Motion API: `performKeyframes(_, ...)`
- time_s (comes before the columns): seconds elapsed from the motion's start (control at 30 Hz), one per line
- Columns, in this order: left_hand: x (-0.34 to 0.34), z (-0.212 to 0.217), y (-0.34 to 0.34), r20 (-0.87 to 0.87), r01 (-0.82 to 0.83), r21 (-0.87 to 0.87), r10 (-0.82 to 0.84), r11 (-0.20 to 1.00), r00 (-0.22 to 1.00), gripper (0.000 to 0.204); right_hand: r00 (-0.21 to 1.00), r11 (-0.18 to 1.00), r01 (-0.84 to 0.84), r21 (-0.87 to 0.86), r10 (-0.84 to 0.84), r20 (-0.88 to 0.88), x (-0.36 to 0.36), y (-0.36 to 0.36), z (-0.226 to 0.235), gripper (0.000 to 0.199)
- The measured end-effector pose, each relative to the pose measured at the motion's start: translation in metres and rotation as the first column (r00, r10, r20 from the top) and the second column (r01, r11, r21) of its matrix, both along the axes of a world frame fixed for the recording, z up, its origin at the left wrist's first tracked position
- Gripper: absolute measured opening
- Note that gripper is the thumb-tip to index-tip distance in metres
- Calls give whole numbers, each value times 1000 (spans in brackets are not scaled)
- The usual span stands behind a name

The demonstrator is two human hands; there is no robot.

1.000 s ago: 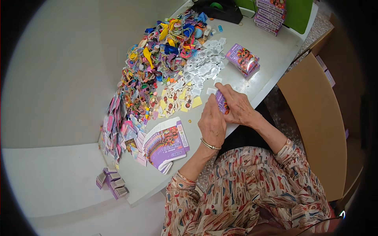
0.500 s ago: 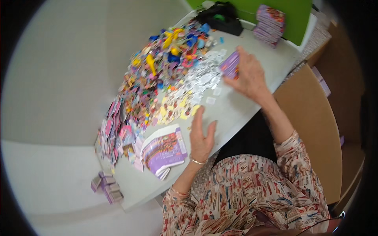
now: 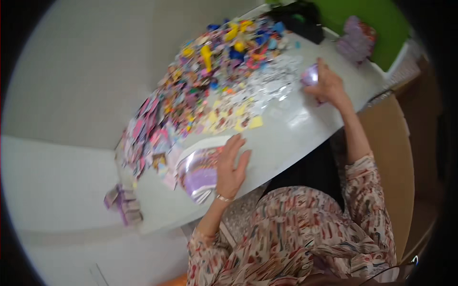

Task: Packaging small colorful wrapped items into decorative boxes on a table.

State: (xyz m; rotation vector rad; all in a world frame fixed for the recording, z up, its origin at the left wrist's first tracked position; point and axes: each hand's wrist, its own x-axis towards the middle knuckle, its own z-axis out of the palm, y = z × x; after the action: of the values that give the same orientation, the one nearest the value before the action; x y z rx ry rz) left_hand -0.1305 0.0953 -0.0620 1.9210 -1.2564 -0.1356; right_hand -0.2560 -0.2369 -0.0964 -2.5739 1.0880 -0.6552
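My left hand [image 3: 230, 169] is open, fingers stretched. It lies over the right side of a stack of purple printed sheets or flat cartons [image 3: 200, 177]; whether it presses on them I cannot tell. Farther right, my right hand [image 3: 330, 86] grips a small purple packet [image 3: 310, 75] whose face catches the light. Beside that packet spread many small white pieces [image 3: 274, 78]. Between the two hands are yellow cards [image 3: 255, 122] with dark red shapes on them.
A large heap of colourful small pieces [image 3: 205, 78] covers the table's far side. Pink-purple packets [image 3: 145, 114] lie at its left end. Purple boxes [image 3: 125, 205] sit by the left edge, a purple stack [image 3: 357, 42] at the back right. A cardboard box [image 3: 389, 157] stands right of the table.
My left hand has moved left, from beside the sheet stack to over its right side. The packet in my right hand has tilted and now shows glare. The whole view has shifted.
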Motion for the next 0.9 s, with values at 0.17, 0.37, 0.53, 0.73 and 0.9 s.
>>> performKeyframes(0.17, -3, -5, -31, -65, 5, -128, -13, 992, 998, 30, 994, 984, -25, 174, 6, 112, -10, 20, 39, 89)
performKeyframes(0.37, -21, -4, -116, -374, 45, -321, -170, 946, 911, 34, 957, 918, -175, 356, 73, 281, -34, 42, 68, 94)
performKeyframes(0.53, -37, -5, -146, -420, 67, -410, -254, 909, 871, 31, 915, 854, -288, 433, 111, 389, -39, 51, 70, 95)
performKeyframes(0.73, -39, -8, -148, -259, 35, -386, -145, 922, 955, 23, 932, 860, -280, 427, 138, 334, -36, 59, 68, 87)
performKeyframes(0.9, -32, -4, -143, 117, 184, -371, -151, 910, 982, 19, 929, 875, -311, 372, 197, 313, -38, 59, 63, 83)
